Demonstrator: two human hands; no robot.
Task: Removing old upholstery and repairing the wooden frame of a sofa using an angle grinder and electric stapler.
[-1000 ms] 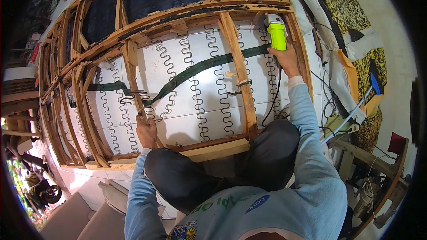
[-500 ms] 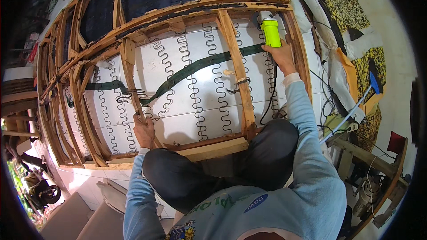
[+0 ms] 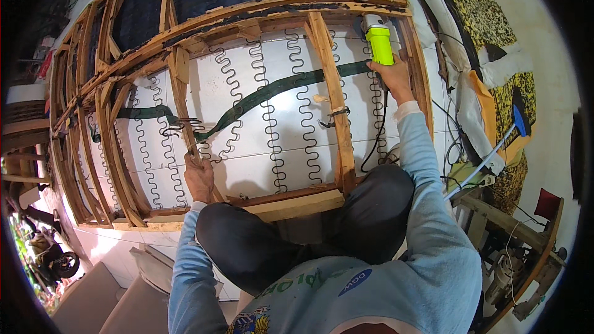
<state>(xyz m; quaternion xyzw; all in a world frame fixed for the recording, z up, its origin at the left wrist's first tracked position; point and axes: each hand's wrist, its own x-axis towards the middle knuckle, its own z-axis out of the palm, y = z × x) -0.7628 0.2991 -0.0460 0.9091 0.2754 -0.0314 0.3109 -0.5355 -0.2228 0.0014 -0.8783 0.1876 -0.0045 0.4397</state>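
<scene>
My left hand is closed around a wooden slat of the stripped furniture frame, beside bent metal pieces. My right hand grips a bright yellow-green angle grinder; its head is near the inside top right corner of the frame and its dark disc is only partly visible. A black cord hangs from it. Between my hands a dark green webbing strap crosses several wavy springs, seen against white tiles. A middle slat stands between the grinder and my left hand.
My knees press near the frame's near rail. Right of it lie speckled foam, pale fabric, cables and a blue-headed long-handled tool. A wooden stand with a motor is at lower right, beige cushions at lower left, a motorcycle at far left.
The grinder in my right hand has shifted slightly up and to the left, mostly in the first half second. My left hand keeps its hold, with the view drifting a little.
</scene>
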